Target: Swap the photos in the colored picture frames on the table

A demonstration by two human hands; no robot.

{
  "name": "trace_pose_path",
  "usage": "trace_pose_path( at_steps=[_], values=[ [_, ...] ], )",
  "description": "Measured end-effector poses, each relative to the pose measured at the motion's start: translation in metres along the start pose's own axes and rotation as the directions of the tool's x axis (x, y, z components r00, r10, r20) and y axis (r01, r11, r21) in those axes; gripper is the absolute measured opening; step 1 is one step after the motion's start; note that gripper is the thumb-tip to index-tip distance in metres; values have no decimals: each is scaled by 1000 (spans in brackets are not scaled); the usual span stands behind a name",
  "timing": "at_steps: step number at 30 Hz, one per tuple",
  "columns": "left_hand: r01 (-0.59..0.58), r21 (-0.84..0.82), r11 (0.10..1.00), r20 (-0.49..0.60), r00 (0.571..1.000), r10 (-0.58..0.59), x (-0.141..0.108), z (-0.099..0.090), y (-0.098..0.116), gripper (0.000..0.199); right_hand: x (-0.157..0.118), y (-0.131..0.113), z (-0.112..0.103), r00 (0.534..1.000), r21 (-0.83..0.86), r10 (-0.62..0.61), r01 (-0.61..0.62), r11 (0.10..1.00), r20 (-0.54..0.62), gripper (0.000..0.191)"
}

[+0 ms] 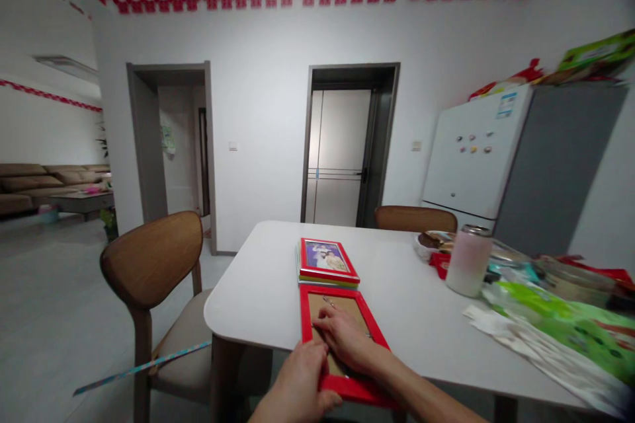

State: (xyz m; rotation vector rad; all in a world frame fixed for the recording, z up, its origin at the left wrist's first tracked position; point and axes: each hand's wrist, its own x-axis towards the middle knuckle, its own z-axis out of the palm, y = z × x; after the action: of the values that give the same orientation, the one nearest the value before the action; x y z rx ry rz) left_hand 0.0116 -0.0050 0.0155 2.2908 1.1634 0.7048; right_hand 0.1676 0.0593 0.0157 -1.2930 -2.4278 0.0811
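A red picture frame (374, 325) lies face down at the table's near edge, its brown backing board (342, 310) showing. My left hand (305, 373) is closed around the frame's near left corner. Across the backing reaches my right hand (344, 337), fingers bent and pressed together at the left inner edge of the frame; whatever they pinch there is hidden. A small metal piece (329, 302) shows at the far end of the backing. Just beyond lies a stack of picture frames, the top one a red photo frame (327, 256) with a picture of people facing up.
On the white table (397, 277), the right side holds a pink-and-white bottle (469, 261), a bowl (424, 248), a green package (570, 317) and white cloth-like material (520, 337). Wooden chairs stand at left (153, 258) and far side (417, 218). A fridge (471, 152) is behind.
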Motion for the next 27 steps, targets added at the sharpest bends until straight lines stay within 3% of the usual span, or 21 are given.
trace_pose_path(
  at_steps=[2,5,12,16,18,20,23,25,27],
  values=[
    [12,27,1000,13,1000,-12,0,0,1,43,7,10,0,988,36,143,-141,989,-67,22],
    [42,65,997,41,998,-45,0,-1,4,42,22,29,1,909,71,391,-384,920,-143,22],
    [68,43,997,76,995,-71,-4,-6,9,54,44,52,13,784,99,604,-596,797,-144,18],
    [81,91,993,106,990,-91,-2,-4,10,60,47,49,10,766,172,624,-601,780,-155,24],
    [78,127,989,128,987,-95,4,5,13,48,42,46,3,784,223,597,-559,799,-170,25],
    [53,148,988,141,987,-74,14,21,17,34,31,48,-9,805,258,562,-511,820,-191,25],
    [44,131,990,158,985,-65,26,40,22,39,0,58,-29,799,390,560,-454,801,-219,25],
    [47,96,994,150,987,-61,29,42,27,40,-28,64,-39,717,610,665,-435,662,-211,27],
    [-10,7,1000,72,997,9,28,35,36,49,-52,61,-41,607,837,784,-357,414,-129,30]
  ],
)
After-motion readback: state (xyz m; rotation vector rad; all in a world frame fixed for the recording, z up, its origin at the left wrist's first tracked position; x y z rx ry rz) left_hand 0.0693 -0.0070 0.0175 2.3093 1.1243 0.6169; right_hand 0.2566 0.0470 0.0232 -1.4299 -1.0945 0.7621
